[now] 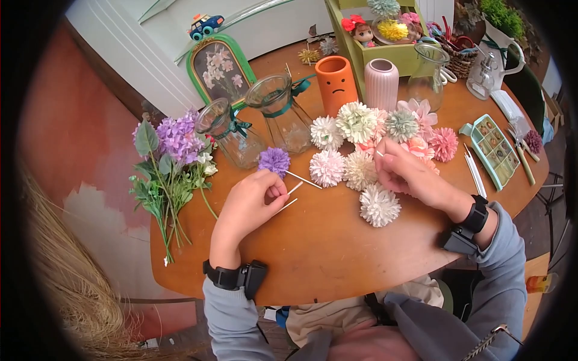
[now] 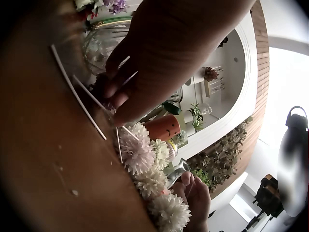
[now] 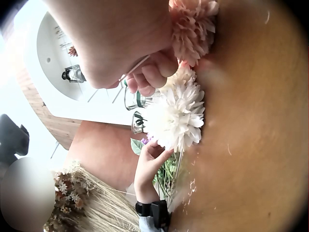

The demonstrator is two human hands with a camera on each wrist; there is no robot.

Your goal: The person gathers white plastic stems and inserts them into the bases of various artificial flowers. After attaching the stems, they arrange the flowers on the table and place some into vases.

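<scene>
My left hand [image 1: 250,201] is over the table's left half, thumb and fingers pinching a thin white stick [image 2: 89,91]. Another white stick [image 2: 77,94] lies on the wood beside it. Just beyond the fingers sits a purple pompom flower [image 1: 274,160], with a white stick [image 1: 304,179] slanting away from it. My right hand [image 1: 406,171], fingers curled, pinches a short white stick [image 3: 135,67] between thumb and forefinger. It hovers among the flower heads, near a cream flower [image 1: 360,169] and a white flower [image 1: 380,205]. A pink flower [image 1: 327,168] lies between the hands.
Two glass vases [image 1: 282,120] with green ribbons, an orange sad-faced vase [image 1: 337,84] and a pink ribbed vase [image 1: 381,84] stand behind the flowers. A purple bouquet [image 1: 177,141] lies left. On the right are white sticks [image 1: 474,171] and a compartment box [image 1: 495,150].
</scene>
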